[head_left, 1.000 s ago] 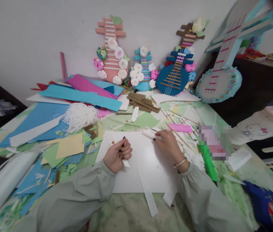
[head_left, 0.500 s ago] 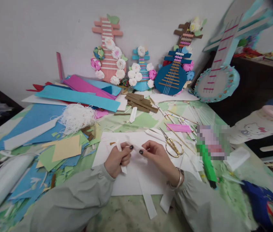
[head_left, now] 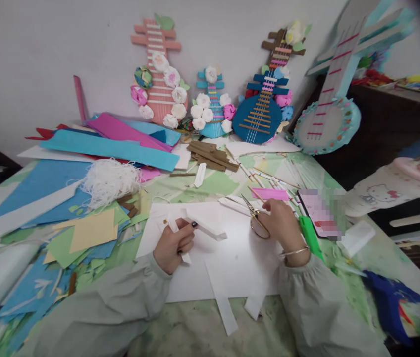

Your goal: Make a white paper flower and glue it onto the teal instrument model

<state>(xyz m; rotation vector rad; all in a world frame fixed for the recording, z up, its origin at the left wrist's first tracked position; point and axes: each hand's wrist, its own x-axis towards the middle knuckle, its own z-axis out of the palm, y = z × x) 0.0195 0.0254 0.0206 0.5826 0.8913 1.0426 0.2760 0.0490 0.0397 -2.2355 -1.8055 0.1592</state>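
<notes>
My left hand is closed, pinching white paper strips between thumb and fingers. One folded white strip sticks out to the right above the white sheet. At the sheet's right edge, my right hand reaches over gold-handled scissors and covers one of their loops. A thin wooden stick runs in under its fingers. Those fingers are bent, and their tips are partly hidden, so I cannot tell whether they grip anything. Two loose white strips hang over the sheet's front edge.
Coloured paper, a heap of white string and paper scraps lie left. Brown strips lie at the back, before decorated paper instruments. On the right are a phone, a green tool and a blue glue gun.
My right hand has let go of the folded white strip and moved right to the scissors and stick. My left hand keeps its hold. The view has shifted slightly.
</notes>
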